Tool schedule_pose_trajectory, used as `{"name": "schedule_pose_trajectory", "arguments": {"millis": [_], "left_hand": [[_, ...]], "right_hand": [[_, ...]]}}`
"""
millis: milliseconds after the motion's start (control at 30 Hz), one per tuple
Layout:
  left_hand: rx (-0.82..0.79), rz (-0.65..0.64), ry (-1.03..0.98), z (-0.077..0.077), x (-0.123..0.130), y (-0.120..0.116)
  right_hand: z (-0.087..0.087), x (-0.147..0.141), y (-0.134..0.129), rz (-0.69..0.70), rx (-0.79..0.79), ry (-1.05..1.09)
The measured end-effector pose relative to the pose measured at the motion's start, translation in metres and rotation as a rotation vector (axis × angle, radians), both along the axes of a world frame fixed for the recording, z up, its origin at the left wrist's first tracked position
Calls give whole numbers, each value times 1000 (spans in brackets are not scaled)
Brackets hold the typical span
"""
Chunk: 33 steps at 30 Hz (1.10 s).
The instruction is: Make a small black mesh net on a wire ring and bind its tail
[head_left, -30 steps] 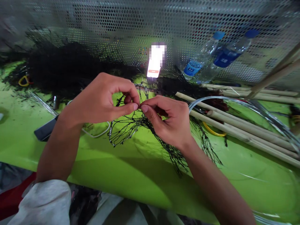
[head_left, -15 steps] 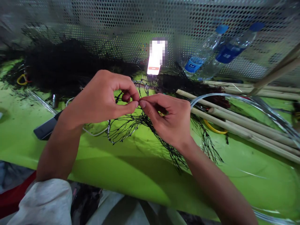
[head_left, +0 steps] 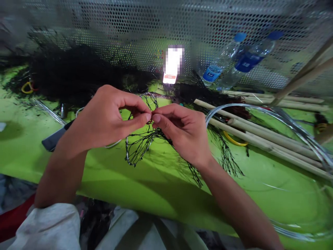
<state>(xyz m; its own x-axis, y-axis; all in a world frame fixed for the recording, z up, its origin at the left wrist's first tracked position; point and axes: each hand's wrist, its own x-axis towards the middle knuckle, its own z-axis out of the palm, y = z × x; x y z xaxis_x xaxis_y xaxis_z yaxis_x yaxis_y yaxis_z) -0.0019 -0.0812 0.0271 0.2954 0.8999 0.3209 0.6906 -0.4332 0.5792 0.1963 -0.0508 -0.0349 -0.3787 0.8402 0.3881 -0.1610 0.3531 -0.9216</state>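
Note:
A piece of black knotted netting [head_left: 140,146] hangs beneath my hands, its mesh gathered toward the right and trailing over the green table [head_left: 109,177]. My left hand [head_left: 114,118] pinches the netting's upper part between thumb and forefinger. Right against it, my right hand [head_left: 182,130] is also closed in a pinch on the netting, the fingertips of both hands almost touching. The exact strand or knot between the fingertips is too small to make out. Part of the gathered mesh passes behind my right hand and is hidden there.
A large heap of black netting [head_left: 70,74] lies back left. A lit phone [head_left: 171,66] leans at the perforated panel [head_left: 130,31]. Two plastic bottles [head_left: 212,73] stand back right. Wooden sticks [head_left: 260,139] and clear tubing [head_left: 281,116] lie right. A dark power bank [head_left: 56,137] is beside my left forearm.
Both hands stay pinched together on the netting. My left fingers have folded closer in, and the hanging mesh loop has shifted slightly right and down. The view has moved a little.

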Motion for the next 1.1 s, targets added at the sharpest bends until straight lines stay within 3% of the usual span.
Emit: {"name": "schedule_pose_trajectory", "arguments": {"millis": [300, 500, 800, 1100], "left_hand": [[1, -36, 19, 2, -1, 8], [17, -21, 25, 2, 1, 16], [77, -39, 12, 3, -1, 14], [86, -9, 66, 4, 3, 13]], "right_hand": [[-2, -4, 2, -79, -141, 76], [-2, -3, 4, -57, -128, 53], [2, -4, 2, -197, -102, 10], [3, -3, -4, -191, 34, -94]]}}
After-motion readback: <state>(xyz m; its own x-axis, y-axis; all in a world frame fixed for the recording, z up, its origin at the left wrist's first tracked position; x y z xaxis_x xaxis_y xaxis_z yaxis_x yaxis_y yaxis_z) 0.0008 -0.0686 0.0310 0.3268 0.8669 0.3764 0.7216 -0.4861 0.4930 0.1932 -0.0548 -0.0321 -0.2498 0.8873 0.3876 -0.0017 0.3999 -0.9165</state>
